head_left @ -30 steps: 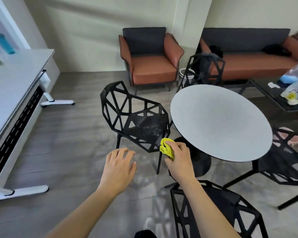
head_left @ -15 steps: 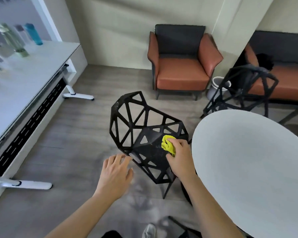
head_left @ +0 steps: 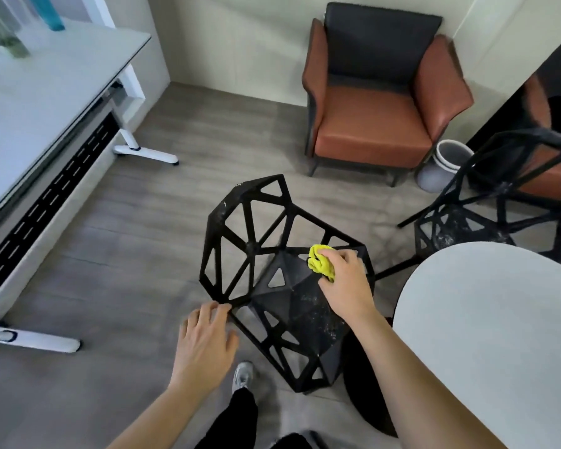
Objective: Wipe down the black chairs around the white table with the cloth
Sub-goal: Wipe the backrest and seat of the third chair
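Note:
A black lattice chair (head_left: 266,254) stands just in front of me, its seat flecked with pale dust. My right hand (head_left: 345,283) grips a bunched yellow cloth (head_left: 319,262) over the back of the seat. My left hand (head_left: 206,340) is spread, its fingertips touching the chair's left front edge. The round white table (head_left: 493,335) fills the lower right. A second black chair (head_left: 499,196) stands beyond the table at the right.
A brown and black armchair (head_left: 379,102) sits against the far wall, with a grey bin (head_left: 444,165) beside it. A white desk (head_left: 42,102) with bottles runs along the left, its feet on the floor. Open grey floor lies between desk and chair.
I have stepped closer, looking down onto the chair. My right hand carried the cloth further back over the seat. My left hand reached forward to the chair's front edge.

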A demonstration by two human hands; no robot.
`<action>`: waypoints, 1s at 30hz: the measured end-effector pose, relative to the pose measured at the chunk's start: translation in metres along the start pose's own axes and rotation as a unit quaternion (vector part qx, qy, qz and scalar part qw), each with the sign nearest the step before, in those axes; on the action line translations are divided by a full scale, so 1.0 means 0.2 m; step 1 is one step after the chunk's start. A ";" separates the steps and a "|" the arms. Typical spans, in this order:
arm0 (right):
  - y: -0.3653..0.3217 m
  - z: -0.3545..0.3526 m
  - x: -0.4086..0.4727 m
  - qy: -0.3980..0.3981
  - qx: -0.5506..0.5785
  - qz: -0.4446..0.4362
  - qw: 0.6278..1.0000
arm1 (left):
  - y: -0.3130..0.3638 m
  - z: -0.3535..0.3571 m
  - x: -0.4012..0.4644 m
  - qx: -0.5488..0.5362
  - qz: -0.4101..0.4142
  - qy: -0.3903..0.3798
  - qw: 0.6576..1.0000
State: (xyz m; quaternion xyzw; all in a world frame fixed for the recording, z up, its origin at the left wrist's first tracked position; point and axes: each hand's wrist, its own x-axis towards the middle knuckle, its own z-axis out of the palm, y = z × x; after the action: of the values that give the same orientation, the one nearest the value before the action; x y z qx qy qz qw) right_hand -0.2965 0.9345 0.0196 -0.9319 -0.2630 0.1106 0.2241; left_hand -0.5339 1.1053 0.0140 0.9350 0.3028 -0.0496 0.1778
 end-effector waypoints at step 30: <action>0.97 0.93 1.39 -0.136 -0.108 0.003 0.985 | -0.05 0.76 0.55 -0.315 -0.256 0.121 0.906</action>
State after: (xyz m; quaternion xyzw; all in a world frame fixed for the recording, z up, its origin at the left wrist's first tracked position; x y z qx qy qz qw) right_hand -0.0378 1.0036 -0.2600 -0.9276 -0.2991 0.2078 0.0837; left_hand -0.4473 1.1185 -0.1524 0.7194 0.5506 0.1181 0.4067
